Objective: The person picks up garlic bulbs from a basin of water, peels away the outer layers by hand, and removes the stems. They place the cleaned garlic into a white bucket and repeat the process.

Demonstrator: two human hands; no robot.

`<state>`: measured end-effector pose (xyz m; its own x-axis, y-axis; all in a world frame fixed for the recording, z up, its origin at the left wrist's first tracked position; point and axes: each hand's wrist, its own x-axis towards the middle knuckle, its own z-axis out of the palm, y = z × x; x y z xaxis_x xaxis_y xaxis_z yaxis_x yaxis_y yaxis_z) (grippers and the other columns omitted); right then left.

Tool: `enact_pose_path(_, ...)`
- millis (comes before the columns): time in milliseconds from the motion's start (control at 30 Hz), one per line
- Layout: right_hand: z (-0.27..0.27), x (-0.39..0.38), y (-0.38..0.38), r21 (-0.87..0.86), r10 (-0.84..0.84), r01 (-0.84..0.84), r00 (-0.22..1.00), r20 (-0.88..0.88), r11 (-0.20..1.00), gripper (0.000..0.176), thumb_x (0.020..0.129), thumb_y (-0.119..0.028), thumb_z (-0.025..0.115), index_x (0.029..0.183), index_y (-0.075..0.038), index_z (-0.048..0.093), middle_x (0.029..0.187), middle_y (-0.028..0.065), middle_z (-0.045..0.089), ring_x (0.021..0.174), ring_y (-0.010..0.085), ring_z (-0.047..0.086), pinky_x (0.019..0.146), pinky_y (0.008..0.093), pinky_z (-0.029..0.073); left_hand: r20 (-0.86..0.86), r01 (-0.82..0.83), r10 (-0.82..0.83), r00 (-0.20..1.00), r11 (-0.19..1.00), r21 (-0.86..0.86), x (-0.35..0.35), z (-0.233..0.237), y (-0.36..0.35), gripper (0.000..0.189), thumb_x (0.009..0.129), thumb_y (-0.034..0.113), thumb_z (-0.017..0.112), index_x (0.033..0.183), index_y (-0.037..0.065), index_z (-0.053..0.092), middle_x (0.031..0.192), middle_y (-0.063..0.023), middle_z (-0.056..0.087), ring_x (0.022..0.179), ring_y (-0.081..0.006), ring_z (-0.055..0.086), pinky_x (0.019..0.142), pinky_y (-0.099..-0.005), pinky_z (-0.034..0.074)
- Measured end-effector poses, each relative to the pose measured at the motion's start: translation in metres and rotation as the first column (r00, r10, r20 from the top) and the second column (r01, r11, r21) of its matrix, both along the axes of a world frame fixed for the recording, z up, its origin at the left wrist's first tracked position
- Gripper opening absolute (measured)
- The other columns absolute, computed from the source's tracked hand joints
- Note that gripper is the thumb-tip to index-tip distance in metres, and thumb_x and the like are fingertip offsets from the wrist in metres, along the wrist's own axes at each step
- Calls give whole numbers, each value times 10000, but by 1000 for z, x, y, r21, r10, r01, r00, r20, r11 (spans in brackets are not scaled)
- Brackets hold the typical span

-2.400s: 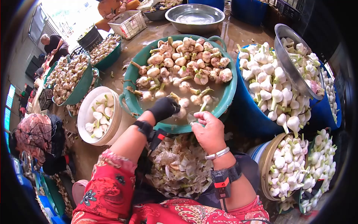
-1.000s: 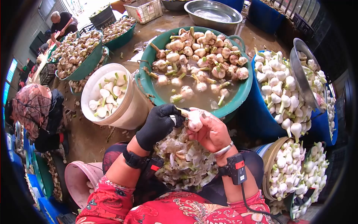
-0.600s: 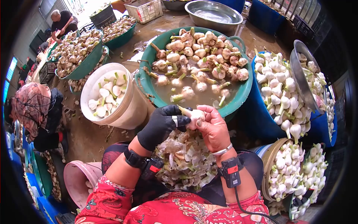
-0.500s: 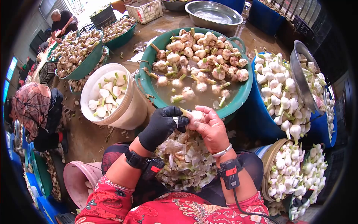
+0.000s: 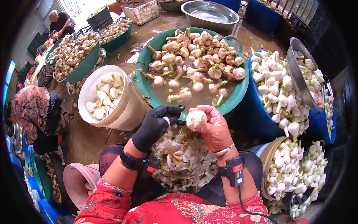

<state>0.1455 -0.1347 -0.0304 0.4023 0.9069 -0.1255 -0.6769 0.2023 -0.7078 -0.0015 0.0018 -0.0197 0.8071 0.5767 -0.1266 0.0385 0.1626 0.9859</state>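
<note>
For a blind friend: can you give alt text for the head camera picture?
A bare right hand holds a peeled garlic bulb, the black-gloved left hand close beside it, above a heap of garlic skins. Ahead sits a green basin of soaking garlic, with tubs of peeled bulbs around.

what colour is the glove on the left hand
Black. The gloved left hand is beside the garlic bulb in the bare right hand; head view.
</note>
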Motion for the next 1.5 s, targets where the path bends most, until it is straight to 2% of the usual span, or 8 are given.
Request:
enact_pose_path(100, -1, -2, 2, -67, -24, 33, 992, 126, 997, 484, 715, 47, 734, 1134, -11, 498, 1058, 107, 610, 903, 182, 626, 788, 302, 543, 11, 5, -5, 1000, 1000, -15, 2, 15, -11, 440, 800, 8, 651, 1233, 41, 577, 1025, -52, 635, 864, -91, 554, 782, -241, 462)
enact_pose_path(333, 9, 2, 2, -203, 105, -32, 928, 358, 979, 469, 688, 78, 737, 1099, -15, 532, 985, 66, 616, 851, 135, 628, 747, 271, 547, 29, 113, -156, 987, 818, 564, 2, 15, -5, 302, 779, 60, 679, 1079, 79, 658, 868, -88, 627, 823, -226, 591, 744, -323, 469)
enact_pose_path(633, 6, -3, 3, 59, -73, 67, 991, 116, 996, 511, 719, -14, 769, 1143, -20, 482, 984, 91, 623, 856, 180, 639, 789, 308, 531, -137, -2, 152, 979, 679, 734, 1, -6, 4, 126, 822, 54, 604, 935, 25, 654, 817, -161, 623, 787, -302, 615, 725, -356, 491)
enact_pose_path(700, -1, 1, 2, 76, -68, 61, 993, 92, 995, 527, 764, -123, 764, 1182, -31, 456, 1013, 82, 616, 908, 192, 624, 820, 328, 510, -91, -17, 87, 992, 812, 583, 3, -15, 5, 227, 832, 37, 599, 1056, 24, 631, 904, -127, 644, 843, -230, 625, 764, -324, 489)
enact_pose_path(733, -4, 2, 3, 47, -83, 82, 996, 22, 996, 515, 791, -176, 743, 1193, -36, 453, 1032, 75, 610, 936, 183, 610, 833, 329, 500, -59, 51, -39, 997, 976, 211, 2, -11, 0, 456, 841, 0, 598, 1286, 43, 509, 1086, -84, 620, 950, -156, 597, 823, -297, 481)
enact_pose_path(967, -16, -17, 12, -45, -96, 98, 994, 41, 994, 337, 893, -178, 633, 1176, -35, 518, 1057, 46, 622, 927, 106, 588, 825, 245, 459, 284, 85, 50, 958, 892, -445, 20, 3, -29, 708, 833, -46, 601, 1450, 69, 275, 1197, -56, 540, 1043, -132, 540, 887, -286, 458)
enact_pose_path(1167, 8, 3, 1, -138, -86, 159, 900, 428, 978, 263, 818, 9, 670, 1074, -12, 614, 965, 37, 650, 885, 85, 599, 806, 233, 495, 289, 139, 23, 957, 839, -526, 17, -3, -19, 677, 818, -4, 616, 1419, 15, 306, 1173, -66, 551, 1009, -155, 549, 877, -276, 454)
enact_pose_path(1500, 5, 11, -4, -261, 65, 79, 864, 499, 962, 104, 785, 7, 682, 784, -36, 587, 715, -23, 596, 628, 41, 520, 566, 205, 443, 111, 118, -81, 991, 915, -386, 20, 4, -28, 649, 816, 58, 661, 1389, 8, 359, 1140, -66, 553, 968, -158, 573, 802, -307, 516)
